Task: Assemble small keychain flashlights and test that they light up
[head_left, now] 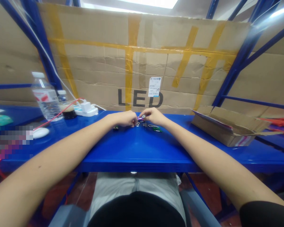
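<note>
Both hands are close together at the back middle of the blue table. My left hand is closed with its fingers curled down beside a small shiny purple piece; what it holds, if anything, is hidden. My right hand pinches a small silvery round piece between thumb and fingers, just over the purple piece. Below the right hand lie several small green and silver metal pieces, loop-shaped and too small to name surely. A small dark-green piece rests under the left wrist.
An open cardboard box sits at the right. To the left stand a water bottle, a smaller bottle of dark liquid and a white power strip. A red cable crosses there. A cardboard wall closes off the back.
</note>
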`<state>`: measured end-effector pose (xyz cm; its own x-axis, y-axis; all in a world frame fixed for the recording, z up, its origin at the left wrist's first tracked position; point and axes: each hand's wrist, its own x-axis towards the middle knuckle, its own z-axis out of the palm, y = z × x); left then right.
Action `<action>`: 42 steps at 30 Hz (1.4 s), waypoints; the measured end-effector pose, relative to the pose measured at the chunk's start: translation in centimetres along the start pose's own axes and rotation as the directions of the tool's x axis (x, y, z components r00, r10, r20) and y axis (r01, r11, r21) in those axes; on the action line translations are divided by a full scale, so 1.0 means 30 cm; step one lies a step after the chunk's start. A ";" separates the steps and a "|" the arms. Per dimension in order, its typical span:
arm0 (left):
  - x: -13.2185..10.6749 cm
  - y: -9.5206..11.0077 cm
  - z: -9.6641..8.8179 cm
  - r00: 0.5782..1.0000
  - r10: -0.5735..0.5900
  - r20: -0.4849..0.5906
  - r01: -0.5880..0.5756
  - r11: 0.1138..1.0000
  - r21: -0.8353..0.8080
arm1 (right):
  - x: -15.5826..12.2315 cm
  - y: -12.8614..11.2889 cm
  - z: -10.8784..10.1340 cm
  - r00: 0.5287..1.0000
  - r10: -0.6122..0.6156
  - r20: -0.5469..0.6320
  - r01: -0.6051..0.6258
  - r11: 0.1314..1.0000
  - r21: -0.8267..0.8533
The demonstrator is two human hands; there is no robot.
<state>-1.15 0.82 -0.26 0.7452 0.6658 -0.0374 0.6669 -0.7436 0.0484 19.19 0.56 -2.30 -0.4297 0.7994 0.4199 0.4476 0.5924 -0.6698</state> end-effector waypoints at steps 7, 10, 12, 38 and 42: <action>-0.012 0.002 -0.007 0.998 -0.053 -0.033 0.051 0.997 -0.052 | 0.009 0.025 0.005 0.996 -0.082 -0.025 0.080 0.994 -0.072; -0.017 0.008 -0.014 0.998 -0.059 -0.023 0.057 0.993 -0.099 | 0.011 0.030 0.004 0.997 -0.072 -0.007 0.072 0.995 -0.075; -0.018 0.014 -0.019 0.999 -0.047 -0.005 0.046 0.992 -0.118 | 0.011 0.032 0.003 0.998 -0.060 0.004 0.060 0.995 -0.080; 0.006 0.073 0.012 0.713 0.305 -0.632 -0.205 0.952 0.228 | 0.007 0.030 -0.004 0.996 -0.073 -0.060 0.076 0.995 0.057; 0.008 0.073 0.004 0.727 0.310 -0.613 -0.181 0.947 0.264 | 0.011 0.034 -0.007 0.995 -0.078 -0.061 0.083 0.994 0.077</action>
<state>0.49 -0.66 -0.28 0.7455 0.2913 0.5994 0.4984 -0.8408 -0.2112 19.65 1.44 -2.71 -0.4146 0.7554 0.5074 0.3488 0.6470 -0.6781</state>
